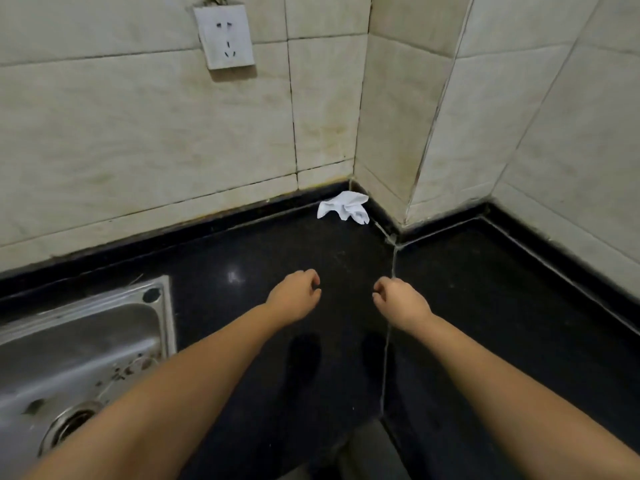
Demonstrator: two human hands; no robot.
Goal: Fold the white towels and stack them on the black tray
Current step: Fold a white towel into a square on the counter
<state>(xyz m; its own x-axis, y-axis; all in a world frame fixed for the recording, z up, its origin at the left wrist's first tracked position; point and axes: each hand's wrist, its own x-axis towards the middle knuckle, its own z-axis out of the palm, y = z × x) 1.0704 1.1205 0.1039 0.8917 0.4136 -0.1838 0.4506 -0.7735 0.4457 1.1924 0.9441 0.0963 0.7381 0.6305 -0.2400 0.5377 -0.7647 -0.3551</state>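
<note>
Head view looks down on a black stone counter (450, 306) set into a tiled corner. One white towel (344, 206) lies crumpled at the back of the counter, tucked near the angle where the two tiled walls (138, 133) meet; it is bunched into uneven folds and peaks, with one flat corner trailing toward the left and a twisted lobe pointing down to the right. It is well apart from both hands. Both bare forearms reach forward over the counter, side by side with a gap between them. The left hand (294, 296) has its fingers curled inward and holds nothing; the right hand (398, 299) is curled the same way, also holding nothing. A steel sink (86, 341) sits at the left, and a white wall socket (225, 36) is mounted on the tiles above.
</note>
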